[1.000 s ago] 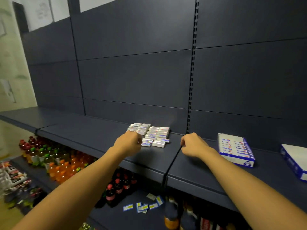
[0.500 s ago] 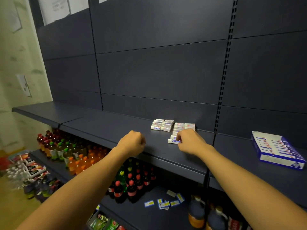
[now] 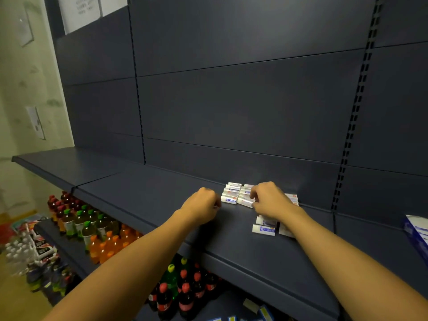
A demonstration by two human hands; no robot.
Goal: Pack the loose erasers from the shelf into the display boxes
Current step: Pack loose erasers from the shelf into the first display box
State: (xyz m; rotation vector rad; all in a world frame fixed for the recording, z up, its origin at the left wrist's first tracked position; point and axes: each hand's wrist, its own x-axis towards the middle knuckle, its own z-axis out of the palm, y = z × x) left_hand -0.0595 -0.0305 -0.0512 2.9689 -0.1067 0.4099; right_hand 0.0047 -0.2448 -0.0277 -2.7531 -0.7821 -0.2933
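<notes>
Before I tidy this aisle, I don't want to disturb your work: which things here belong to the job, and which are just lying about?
Part of the job:
- loose erasers stacked on the shelf
- display box, at the right edge
- left hand, right hand at the erasers

Just lying about:
- drink bottles on the lower shelf
- papers on the wall

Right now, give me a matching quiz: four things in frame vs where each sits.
Things:
1. left hand
2. right hand
3. display box
4. soda bottles

Places:
A. far right edge of the shelf
B. lower shelf, under the arms
C. on the stacked erasers
D. curled, just left of the erasers

Pairs: 1-D, 2-C, 3-A, 4-B
</notes>
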